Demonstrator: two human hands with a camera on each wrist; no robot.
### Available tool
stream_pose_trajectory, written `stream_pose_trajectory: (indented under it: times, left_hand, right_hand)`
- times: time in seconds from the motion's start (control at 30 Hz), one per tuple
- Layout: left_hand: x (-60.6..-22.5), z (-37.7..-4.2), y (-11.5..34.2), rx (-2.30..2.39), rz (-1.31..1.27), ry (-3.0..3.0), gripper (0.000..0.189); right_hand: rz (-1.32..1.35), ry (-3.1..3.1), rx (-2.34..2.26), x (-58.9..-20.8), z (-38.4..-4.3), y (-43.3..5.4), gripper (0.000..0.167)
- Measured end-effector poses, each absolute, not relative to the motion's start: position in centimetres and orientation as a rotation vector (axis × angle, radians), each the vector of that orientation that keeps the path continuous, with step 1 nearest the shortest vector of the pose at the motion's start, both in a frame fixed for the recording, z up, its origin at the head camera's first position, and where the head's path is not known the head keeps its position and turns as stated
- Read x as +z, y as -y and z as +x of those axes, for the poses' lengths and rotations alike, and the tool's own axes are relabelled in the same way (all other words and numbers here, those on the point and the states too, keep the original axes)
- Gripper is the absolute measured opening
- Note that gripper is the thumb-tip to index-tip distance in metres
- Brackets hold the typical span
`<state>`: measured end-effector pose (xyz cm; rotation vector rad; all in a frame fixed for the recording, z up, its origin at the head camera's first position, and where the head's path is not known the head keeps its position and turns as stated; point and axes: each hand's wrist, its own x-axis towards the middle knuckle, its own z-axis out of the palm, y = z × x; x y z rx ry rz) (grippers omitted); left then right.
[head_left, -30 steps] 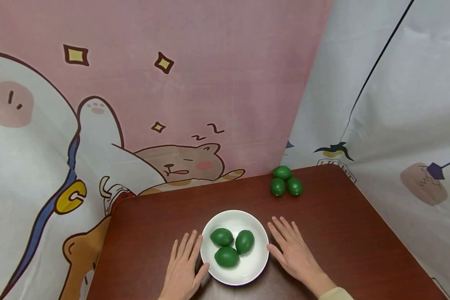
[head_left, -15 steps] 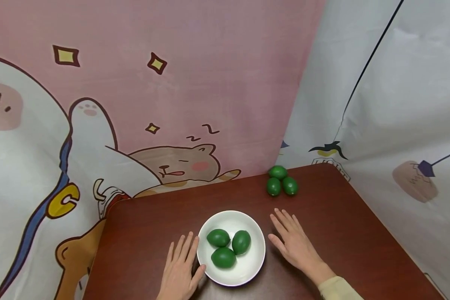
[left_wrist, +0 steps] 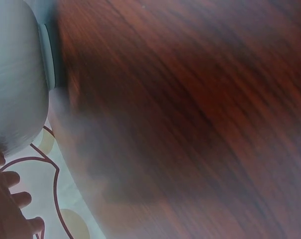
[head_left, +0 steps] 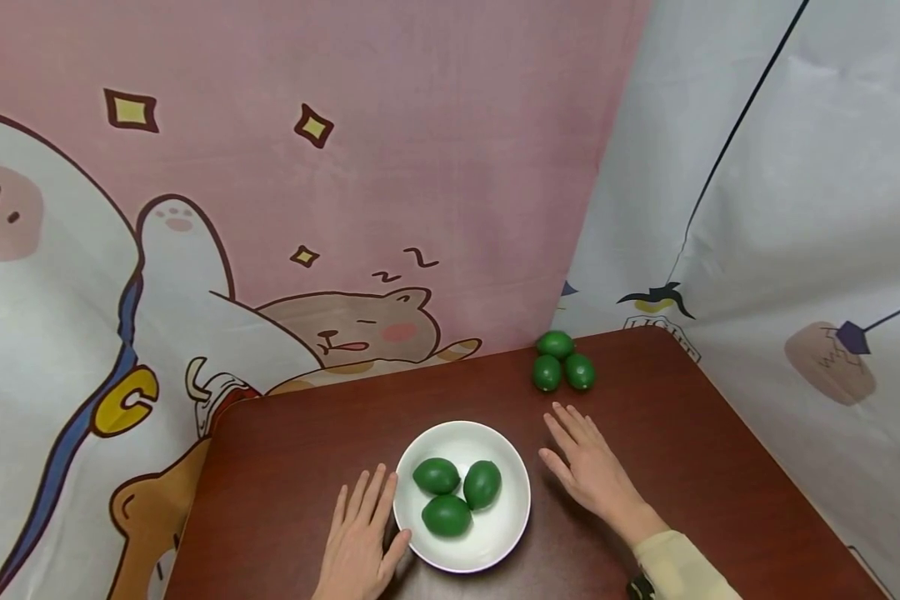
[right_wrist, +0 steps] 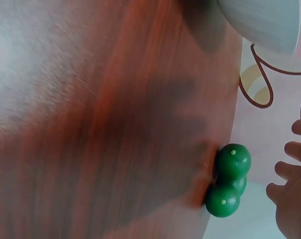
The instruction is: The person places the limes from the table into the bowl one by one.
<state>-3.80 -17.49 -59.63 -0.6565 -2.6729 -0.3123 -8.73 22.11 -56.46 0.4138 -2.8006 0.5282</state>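
A white bowl with three green limes in it stands on the table. My left hand, fingers straight, lies along the bowl's left side; its thumb is at the rim, and whether it touches cannot be told. To the right of the bowl, my right hand hovers apart from it with extended fingers and nothing held. Beyond those fingertips, three more limes sit clustered near the table's far edge. The right wrist view shows the same cluster of limes and part of the bowl.
The dark reddish-brown wooden table ends at the back against a hanging cloth printed with cartoon animals. A pale cloth hangs along the right side.
My right hand has moved forward and away from the bowl, toward the far limes. The left hand stays beside the bowl. The head view has shifted slightly to the right.
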Motion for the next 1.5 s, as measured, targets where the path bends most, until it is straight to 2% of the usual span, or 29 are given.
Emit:
stream_pose_trajectory:
  times: [1.5]
  left_hand:
    - [-59.2, -3.7, 17.5, -0.337, -0.622, 2.756, 0.077]
  right_hand:
    - [0.211, 2.934, 0.618, -56.0, -17.9, -23.4, 0.061]
